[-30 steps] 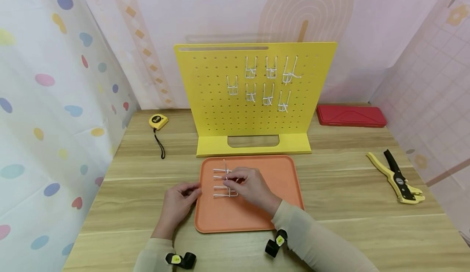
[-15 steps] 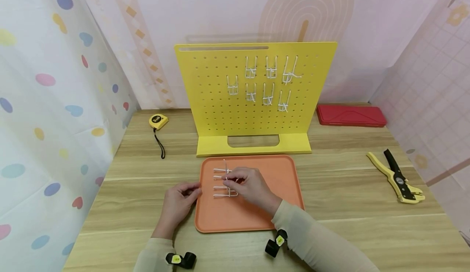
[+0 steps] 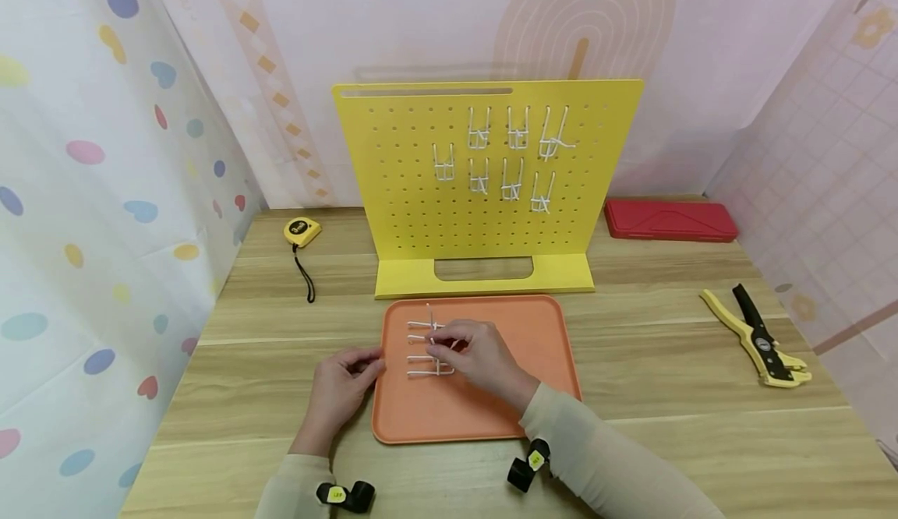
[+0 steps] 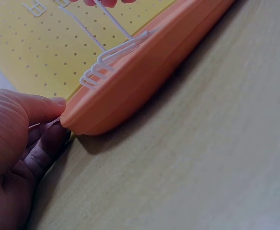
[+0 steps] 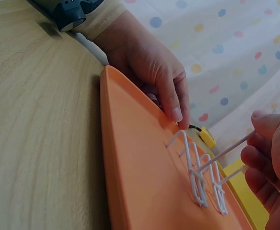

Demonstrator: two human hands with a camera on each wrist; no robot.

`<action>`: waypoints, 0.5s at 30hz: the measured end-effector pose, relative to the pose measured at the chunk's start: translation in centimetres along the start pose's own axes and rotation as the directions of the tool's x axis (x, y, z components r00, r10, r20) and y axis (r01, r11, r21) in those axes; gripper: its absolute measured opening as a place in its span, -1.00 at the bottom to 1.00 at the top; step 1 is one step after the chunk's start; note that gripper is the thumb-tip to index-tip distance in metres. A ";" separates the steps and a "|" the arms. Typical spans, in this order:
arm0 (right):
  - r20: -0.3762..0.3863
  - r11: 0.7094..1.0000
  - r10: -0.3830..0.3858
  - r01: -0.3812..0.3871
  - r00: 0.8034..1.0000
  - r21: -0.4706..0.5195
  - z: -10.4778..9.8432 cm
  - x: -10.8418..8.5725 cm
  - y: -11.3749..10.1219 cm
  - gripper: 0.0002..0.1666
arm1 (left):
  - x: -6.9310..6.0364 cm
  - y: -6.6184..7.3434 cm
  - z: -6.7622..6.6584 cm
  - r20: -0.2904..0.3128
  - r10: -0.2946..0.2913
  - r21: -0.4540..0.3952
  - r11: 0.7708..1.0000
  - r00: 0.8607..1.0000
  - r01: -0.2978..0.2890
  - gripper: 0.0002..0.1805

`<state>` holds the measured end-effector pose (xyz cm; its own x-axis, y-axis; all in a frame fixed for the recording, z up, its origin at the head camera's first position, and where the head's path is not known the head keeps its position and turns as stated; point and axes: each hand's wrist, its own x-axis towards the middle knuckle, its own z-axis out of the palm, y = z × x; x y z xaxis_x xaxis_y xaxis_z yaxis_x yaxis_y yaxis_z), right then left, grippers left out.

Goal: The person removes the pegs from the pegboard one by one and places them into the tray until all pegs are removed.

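The wood-grained tabletop (image 3: 666, 324) is carrying a yellow board (image 3: 414, 223), flat and punched with holes, standing behind a smooth, round-cornered orange tray (image 3: 484, 418). The left hand (image 3: 340, 390) is pinching the tray's rim. The right hand (image 3: 484, 355) is reaching over, its fingers grasping the upright prong of a thin white wire hook (image 5: 228, 150) in the tray, just beside a second hook (image 5: 231, 176). The step in hand seems to be taking hold; lifting would call for keeping that pinch and clearing the neighbouring bent wire, which could snag.
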<state>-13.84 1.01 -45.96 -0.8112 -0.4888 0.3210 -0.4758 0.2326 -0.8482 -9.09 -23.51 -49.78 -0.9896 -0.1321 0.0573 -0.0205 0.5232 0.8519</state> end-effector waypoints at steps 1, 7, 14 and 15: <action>0.003 1.000 0.011 -0.011 1.000 -0.002 -0.1 -0.1 0.0 -0.74 | 0.0 0.0 0.0 -0.002 0.002 0.000 1.000 1.000 -0.002 -0.78; -0.025 1.000 0.030 -0.030 0.999 -0.001 -1.5 -0.8 0.1 -0.77 | 0.0 0.0 0.0 -0.011 0.020 0.019 1.000 1.000 -0.019 -0.79; -0.154 0.998 0.021 -0.031 0.988 -0.061 -6.4 -0.9 -0.1 -0.84 | -0.2 0.2 0.0 -0.003 0.011 0.014 1.000 1.000 -0.011 -0.79; -0.179 0.996 0.019 -0.033 0.984 -0.078 -7.3 -0.9 -0.2 -0.85 | -0.2 0.2 0.0 -0.002 0.012 0.013 1.000 1.000 -0.012 -0.79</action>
<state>-15.50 7.51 -42.99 -0.8677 -0.3263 0.3749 -0.4736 0.3137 -0.8230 -8.91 -23.42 -49.63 -0.9894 -0.1276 0.0688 -0.0104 0.5357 0.8443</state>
